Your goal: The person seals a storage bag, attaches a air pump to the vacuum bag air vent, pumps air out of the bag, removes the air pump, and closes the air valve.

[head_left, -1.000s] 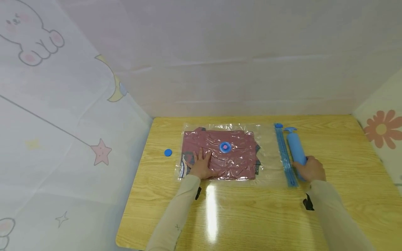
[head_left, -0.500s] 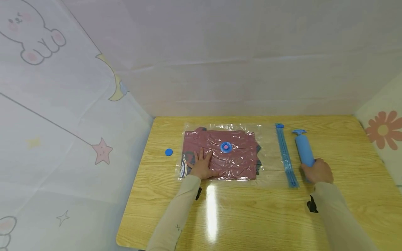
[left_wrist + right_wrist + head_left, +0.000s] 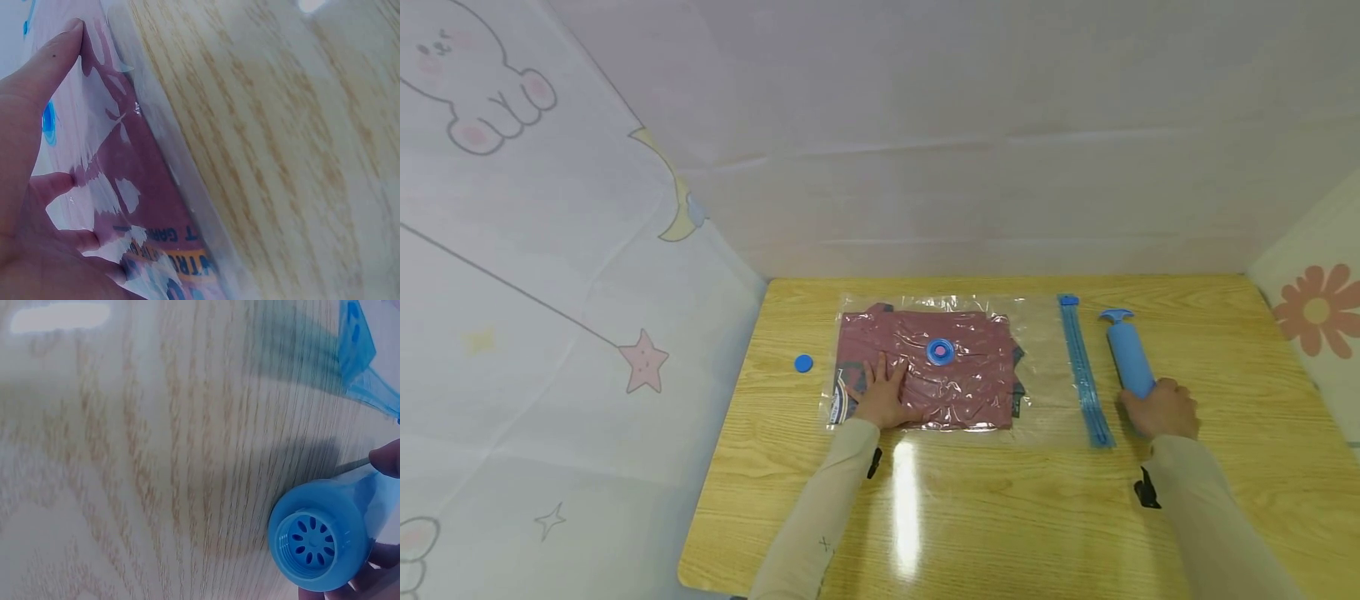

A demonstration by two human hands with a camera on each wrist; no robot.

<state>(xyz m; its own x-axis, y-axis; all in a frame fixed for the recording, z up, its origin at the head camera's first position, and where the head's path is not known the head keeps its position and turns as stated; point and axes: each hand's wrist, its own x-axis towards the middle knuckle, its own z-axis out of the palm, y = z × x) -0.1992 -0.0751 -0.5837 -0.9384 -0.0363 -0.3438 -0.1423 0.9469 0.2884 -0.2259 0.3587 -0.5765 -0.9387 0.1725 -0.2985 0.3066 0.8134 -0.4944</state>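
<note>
A clear vacuum storage bag lies flat with folded dark-red clothing inside it. My left hand rests spread on the bag's lower left part, its fingertips touching the plastic, as the left wrist view also shows. Near the bag's middle sits a round blue valve with a pink centre. To the right, my right hand grips a blue hand pump near its lower end, the T-shaped handle pointing away from me. In the right wrist view the pump's slotted round end faces the camera, with fingers and thumb around the body.
A small blue cap lies on the wooden table left of the bag. Along the bag's right edge runs a blue zip strip with a slider at its far end. A pale wall covering stands behind the table.
My right hand and the pump have moved right, away from the zip strip, mostly in the first half second. My left hand and the bag stay in place.
</note>
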